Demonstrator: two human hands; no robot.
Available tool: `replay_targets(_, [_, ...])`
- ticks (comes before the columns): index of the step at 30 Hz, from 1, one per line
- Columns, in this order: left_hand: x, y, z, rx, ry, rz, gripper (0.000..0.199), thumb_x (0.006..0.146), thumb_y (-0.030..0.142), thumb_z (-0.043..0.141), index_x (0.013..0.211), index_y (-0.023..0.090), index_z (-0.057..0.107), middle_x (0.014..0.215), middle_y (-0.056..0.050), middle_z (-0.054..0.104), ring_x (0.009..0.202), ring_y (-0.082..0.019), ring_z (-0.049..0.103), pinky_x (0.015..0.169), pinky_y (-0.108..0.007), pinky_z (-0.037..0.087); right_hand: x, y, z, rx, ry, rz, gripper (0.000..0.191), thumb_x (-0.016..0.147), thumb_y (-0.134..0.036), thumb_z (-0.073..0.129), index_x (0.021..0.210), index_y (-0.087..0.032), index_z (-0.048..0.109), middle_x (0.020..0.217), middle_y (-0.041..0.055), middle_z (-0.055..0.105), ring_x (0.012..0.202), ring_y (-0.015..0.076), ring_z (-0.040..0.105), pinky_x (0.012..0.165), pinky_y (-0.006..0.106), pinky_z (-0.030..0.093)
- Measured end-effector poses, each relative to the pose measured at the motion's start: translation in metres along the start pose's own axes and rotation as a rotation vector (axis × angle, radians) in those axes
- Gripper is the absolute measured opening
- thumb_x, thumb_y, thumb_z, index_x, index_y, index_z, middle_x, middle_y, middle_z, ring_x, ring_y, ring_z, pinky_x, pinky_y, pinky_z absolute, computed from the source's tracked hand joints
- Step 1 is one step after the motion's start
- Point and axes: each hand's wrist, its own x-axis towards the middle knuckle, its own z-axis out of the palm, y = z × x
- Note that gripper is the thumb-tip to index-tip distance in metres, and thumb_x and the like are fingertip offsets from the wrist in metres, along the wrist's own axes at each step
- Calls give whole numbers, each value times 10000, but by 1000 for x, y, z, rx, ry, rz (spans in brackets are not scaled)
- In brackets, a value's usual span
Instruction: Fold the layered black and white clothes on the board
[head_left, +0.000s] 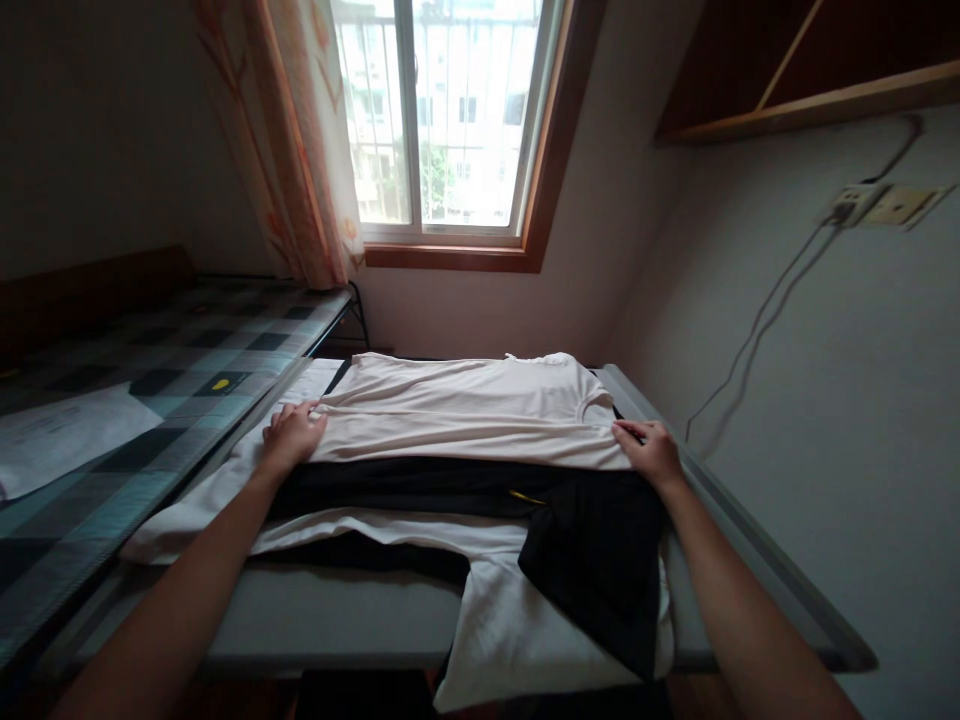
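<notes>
A pale T-shirt [465,390] lies spread sideways, with a fold running along its near side. My left hand [294,437] closes on the shirt's left edge, fingers bent over the cloth. At the opposite end, my right hand [651,450] pinches the right edge near a sleeve. Beneath the shirt is a black garment [600,540] with a small yellow mark; its sleeve-like part hangs toward me. Under that, a white garment [502,625] shows along the near side and drapes over the front edge of the grey table [345,610].
On the left is a bed with a checked mattress [262,310], a paper sheet [75,435] lying on it. A wall [840,420] with a socket [855,203] and hanging cable [739,360] borders the right side. Behind are a window [450,120] and a curtain [292,150].
</notes>
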Motion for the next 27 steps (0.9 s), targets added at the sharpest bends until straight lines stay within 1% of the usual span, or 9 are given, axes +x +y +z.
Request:
replay_targets(5, [11, -10, 3, -35, -56, -40, 536, 868, 500, 465, 1265, 176, 622, 1314, -171, 599, 1199, -364, 557, 987, -455, 454, 1, -5, -3, 59, 12, 17, 532, 731, -628, 577, 833, -149, 785, 804, 125, 650, 751, 251, 627, 799, 428, 524])
replay_targets(8, [13, -14, 3, -43, -67, -61, 537, 848, 543, 475, 1213, 180, 628, 1282, -172, 623, 1178, -369, 573, 971, -462, 460, 2, -3, -4, 140, 1, 55, 505, 716, -608, 600, 833, -152, 783, 837, 132, 687, 736, 239, 637, 768, 406, 532])
replay_targets(12, [10, -14, 1, 4, -71, -85, 556, 837, 598, 457, 1131, 164, 643, 1245, -199, 636, 1176, -381, 574, 973, -475, 455, 3, 6, 0, 160, -53, 157, 513, 651, -626, 639, 793, -152, 778, 777, 134, 722, 719, 263, 656, 714, 405, 534])
replay_targets(16, [5, -10, -3, 50, -63, -82, 580, 841, 647, 429, 1064, 166, 664, 1240, -213, 630, 1184, -397, 561, 981, -505, 444, 3, 10, 3, 165, -69, 180, 513, 649, -628, 644, 787, -151, 772, 768, 138, 741, 722, 275, 674, 696, 402, 538])
replay_targets(19, [4, -8, -3, 44, -48, -91, 572, 873, 635, 389, 1060, 169, 661, 1242, -221, 627, 1189, -405, 557, 977, -524, 439, 2, 9, 3, 197, -81, 175, 506, 652, -624, 646, 782, -150, 765, 769, 138, 747, 704, 264, 678, 681, 385, 542])
replay_targets(22, [5, -8, -2, 7, -32, -91, 528, 908, 595, 359, 1074, 177, 636, 1247, -214, 632, 1188, -395, 565, 973, -515, 436, 2, 7, 3, 203, -72, 167, 507, 655, -635, 641, 768, -155, 757, 755, 133, 745, 689, 254, 675, 668, 374, 540])
replay_targets(27, [9, -11, -5, -78, -76, -115, 459, 924, 581, 363, 1048, 210, 602, 1144, -169, 699, 1112, -363, 626, 938, -478, 445, 2, 6, 3, 174, -56, 171, 524, 651, -668, 625, 744, -165, 740, 748, 132, 740, 689, 256, 671, 675, 380, 536])
